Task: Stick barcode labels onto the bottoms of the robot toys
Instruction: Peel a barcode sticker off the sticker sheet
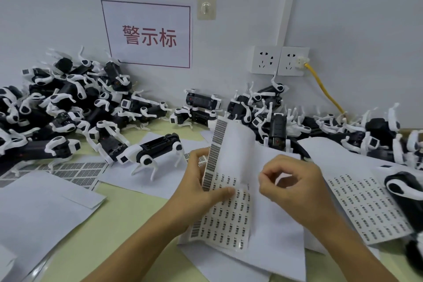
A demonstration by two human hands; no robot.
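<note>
My left hand (201, 181) grips a curled sheet of barcode labels (229, 215) at the table's middle, thumb pressed on its printed face. My right hand (290, 181) hovers just right of the sheet, thumb and forefinger pinched together near the sheet's folded edge; whether a label is between them I cannot tell. One black-and-white robot dog toy (158, 149) stands upright just behind my left hand. A big heap of robot toys (66, 103) lies at the back left, and a second heap (320, 126) at the back right.
Blank white backing sheets (45, 208) cover the left and middle of the table. A label sheet (82, 173) lies at the left, a second one (370, 208) at the right under a toy (405, 185). Wall sockets (280, 60) with a yellow cable (325, 91) are behind.
</note>
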